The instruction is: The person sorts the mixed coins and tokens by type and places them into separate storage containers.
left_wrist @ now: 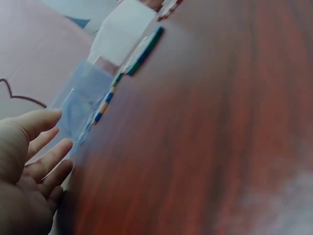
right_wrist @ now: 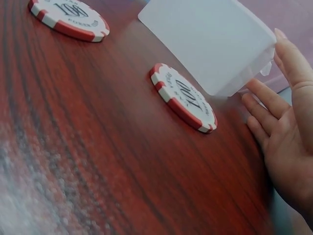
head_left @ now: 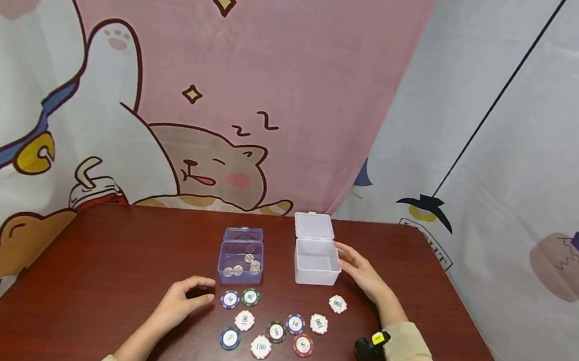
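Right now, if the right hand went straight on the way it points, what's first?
The right hand would likely meet the open white box first, on its right side; whether they already touch is unclear.

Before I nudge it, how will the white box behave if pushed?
The white box looks empty, so it's probably light. Its boxy shape makes rolling unlikely. Its lid stands open at the far side, so that may swing.
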Motion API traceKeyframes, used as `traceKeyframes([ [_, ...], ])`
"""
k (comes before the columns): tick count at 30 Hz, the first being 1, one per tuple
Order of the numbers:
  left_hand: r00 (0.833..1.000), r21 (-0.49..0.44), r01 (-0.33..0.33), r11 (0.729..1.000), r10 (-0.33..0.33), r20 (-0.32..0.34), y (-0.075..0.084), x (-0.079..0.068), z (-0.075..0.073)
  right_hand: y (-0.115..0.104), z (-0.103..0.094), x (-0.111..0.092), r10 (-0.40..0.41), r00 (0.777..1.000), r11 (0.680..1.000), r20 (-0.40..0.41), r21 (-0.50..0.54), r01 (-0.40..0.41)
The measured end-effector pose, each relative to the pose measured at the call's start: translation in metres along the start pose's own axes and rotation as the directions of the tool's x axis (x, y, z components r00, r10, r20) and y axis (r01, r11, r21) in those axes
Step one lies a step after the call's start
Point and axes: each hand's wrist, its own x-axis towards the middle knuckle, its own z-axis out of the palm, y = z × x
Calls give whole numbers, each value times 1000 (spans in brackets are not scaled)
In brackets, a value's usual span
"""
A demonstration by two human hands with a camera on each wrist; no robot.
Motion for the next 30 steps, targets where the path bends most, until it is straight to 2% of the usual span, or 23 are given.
traceKeyframes([
  [5,997,163,-78,984,80,-5,-20,4,8,2,0,2,-10,1000,999,-5,30,10],
  [9,994,255,-101,962,108,-16,-25,5,13,14,-3,5,-11,1000,999,-9,40,11],
  [13,995,312,-87,946,99,-24,-23,5,17,25,-6,7,-9,1000,999,-19,46,10],
  [20,993,398,-89,913,111,-33,-23,4,25,1,0,2,8,1000,1000,-10,24,-7],
  [27,986,446,-120,887,159,-51,-20,4,31,0,0,1,10,1000,1000,-10,10,-10],
  [30,986,452,-115,885,155,-53,-18,4,33,0,-1,0,16,1000,1000,-6,10,-16],
])
